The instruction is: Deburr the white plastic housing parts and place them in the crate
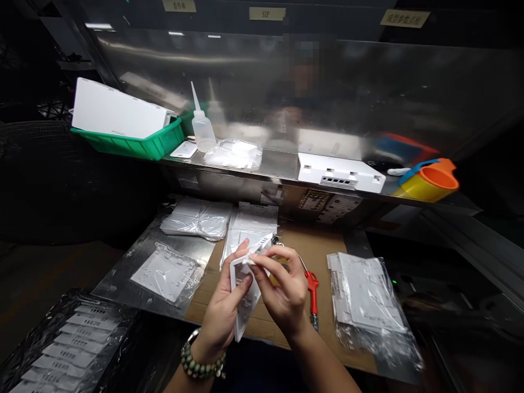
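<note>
At far left a green bin (135, 144) sits on the shelf, with bagged plates (196, 218) below on the surface (323, 251). The left hand (223, 305) is clamped on a white plastic part (245, 305) above the surface; the right hand (282, 289) pinches its top edge. Red-handled pliers (313, 292) lie just right.

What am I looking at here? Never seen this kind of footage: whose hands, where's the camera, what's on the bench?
There is one picture, from a camera worn on a person's head, looking down at their own bare hands over a workbench. The left hand, with a bead bracelet, and the right hand together hold a flat white plastic panel. On the brown cardboard mat lie a red-handled tool and clear bags of white plastic parts. The metal shelf behind carries a green plastic bin, a clear squeeze bottle and a white rectangular device housing.
</note>
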`<state>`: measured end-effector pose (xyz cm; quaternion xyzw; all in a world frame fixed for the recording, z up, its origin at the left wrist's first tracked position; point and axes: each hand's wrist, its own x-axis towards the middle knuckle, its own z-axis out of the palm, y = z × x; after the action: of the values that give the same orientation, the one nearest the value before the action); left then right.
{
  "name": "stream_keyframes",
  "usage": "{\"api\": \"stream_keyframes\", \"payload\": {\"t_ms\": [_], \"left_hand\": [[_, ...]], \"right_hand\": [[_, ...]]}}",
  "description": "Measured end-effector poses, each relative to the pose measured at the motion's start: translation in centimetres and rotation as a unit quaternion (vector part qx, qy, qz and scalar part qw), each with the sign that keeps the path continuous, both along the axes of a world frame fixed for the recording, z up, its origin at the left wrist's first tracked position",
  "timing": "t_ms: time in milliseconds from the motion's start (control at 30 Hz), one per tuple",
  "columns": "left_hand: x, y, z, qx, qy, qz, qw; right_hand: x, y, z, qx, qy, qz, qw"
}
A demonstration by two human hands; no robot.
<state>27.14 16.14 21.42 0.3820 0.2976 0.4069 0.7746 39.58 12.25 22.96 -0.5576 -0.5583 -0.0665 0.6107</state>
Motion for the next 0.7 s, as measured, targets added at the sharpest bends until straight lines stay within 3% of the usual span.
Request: {"api": "stream_keyframes", "payload": {"t_ms": [100,233,400,500,600,700], "left_hand": [[0.1,-0.2,-0.4,0.053,0.031,0.008,0.998],[0.2,-0.2,-0.7,0.087,0.047,0.019,0.995],[-0.3,-0.1,-0.3,0.011,0.014,0.007,1.0],[-1.0,0.2,0.5,-0.048,-0.01,-0.006,0.999],[-2.0,0.6,0.9,-0.09,-0.03,-0.006,0.995],[-2.9,1.1,0.6,-0.116,-0.045,0.006,0.992]], "right_hand": [[0.2,0.0,-0.3,-0.002,0.024,-0.029,0.999],[0.2,-0.1,-0.5,-0.001,0.022,-0.009,1.0],[1.5,0.7,-1.7,-0.026,0.098,-0.016,0.995],[4.4,0.6,-5.6,-0.051,0.173,-0.08,0.98],[7.2,0.1,-12.3,-0.169,0.212,-0.162,0.949],[8.3,-0.1,-19.1,-0.302,0.2,-0.163,0.918]]}}
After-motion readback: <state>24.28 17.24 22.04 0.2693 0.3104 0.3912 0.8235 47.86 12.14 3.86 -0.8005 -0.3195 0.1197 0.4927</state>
